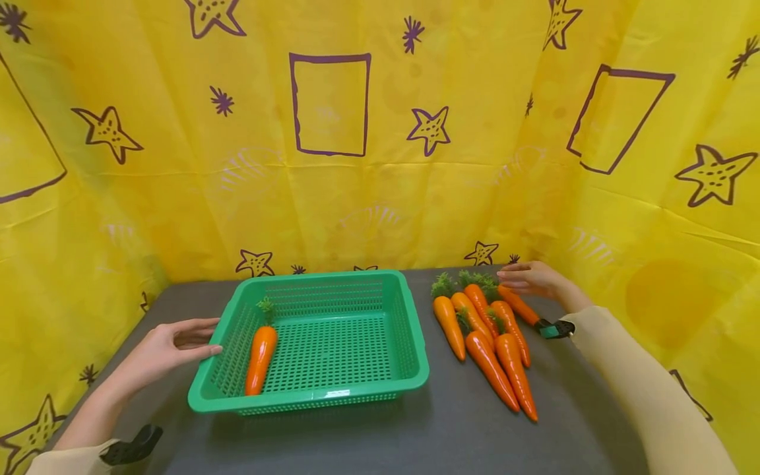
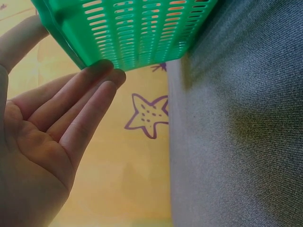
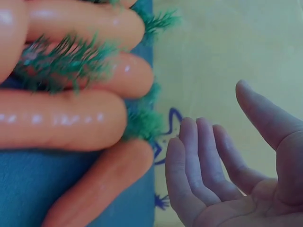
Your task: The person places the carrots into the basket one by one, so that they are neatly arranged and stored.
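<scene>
A green plastic basket [image 1: 320, 399] with slotted walls stands on the grey table, one orange toy carrot [image 1: 261, 359] lying inside at its left. At the basket's left rim, my left hand [image 1: 172, 346] holds on, thumb over the edge and fingertips [image 2: 102, 68] against the outer wall. Several more toy carrots [image 1: 483, 363] with green tufts lie in a pile right of the basket. My right hand [image 1: 534, 277] is by the pile's far right, its fingers loosely extended with nothing held. Nearest to it is a slanting carrot [image 1: 518, 305], apart from the fingers in the right wrist view.
A yellow curtain [image 1: 380, 218] with starfish drawings surrounds the table at the back and sides. The grey tabletop [image 1: 332, 442] extends in front of the basket and the pile. Dark straps [image 1: 133, 448] sit at both sleeves.
</scene>
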Demonstrator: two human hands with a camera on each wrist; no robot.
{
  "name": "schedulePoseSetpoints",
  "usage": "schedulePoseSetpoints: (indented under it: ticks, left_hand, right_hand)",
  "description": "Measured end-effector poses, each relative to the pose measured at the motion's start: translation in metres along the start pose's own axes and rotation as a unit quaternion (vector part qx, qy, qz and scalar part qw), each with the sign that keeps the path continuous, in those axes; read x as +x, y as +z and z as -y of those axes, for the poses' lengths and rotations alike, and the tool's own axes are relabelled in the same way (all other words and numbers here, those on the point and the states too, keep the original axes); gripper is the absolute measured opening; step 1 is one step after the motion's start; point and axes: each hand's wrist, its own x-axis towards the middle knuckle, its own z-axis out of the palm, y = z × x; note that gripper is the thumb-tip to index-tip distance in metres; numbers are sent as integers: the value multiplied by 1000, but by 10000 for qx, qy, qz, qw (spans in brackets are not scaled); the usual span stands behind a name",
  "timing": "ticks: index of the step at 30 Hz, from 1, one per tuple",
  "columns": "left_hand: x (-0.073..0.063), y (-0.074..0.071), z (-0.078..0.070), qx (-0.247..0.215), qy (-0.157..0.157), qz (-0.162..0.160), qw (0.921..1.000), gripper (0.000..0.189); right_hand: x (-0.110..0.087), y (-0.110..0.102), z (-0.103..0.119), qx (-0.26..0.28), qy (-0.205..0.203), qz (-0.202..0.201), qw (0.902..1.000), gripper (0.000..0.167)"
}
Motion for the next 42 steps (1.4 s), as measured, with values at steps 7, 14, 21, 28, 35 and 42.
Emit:
schedulePoseSetpoints:
  ticks: [7, 14, 21, 28, 35, 42]
  left_hand:
    - [1, -1, 0, 11, 21, -9, 10000, 58]
    - [0, 1, 2, -16, 3, 23, 10000, 58]
    - [-1, 0, 0, 1, 39, -21, 10000, 57]
    - [-1, 1, 0, -51, 49, 30, 10000, 57]
    - [0, 1, 0, -48, 63, -10, 10000, 56]
    - [0, 0, 0, -19, 73, 8, 10000, 56]
  right_hand:
    - [-1, -9, -21, -45, -118, -203, 9997, 63]
    - [1, -12, -43, -54, -116, -594, 9982, 63]
    - [5, -11, -53, -502, 18, -949, 9942, 64]
    - [5, -10, -64, -464, 297, -911, 9943, 65]
    - [1, -8, -73, -514, 624, -801, 9935, 71]
    - [0, -10, -78, -352, 735, -883, 9927, 72]
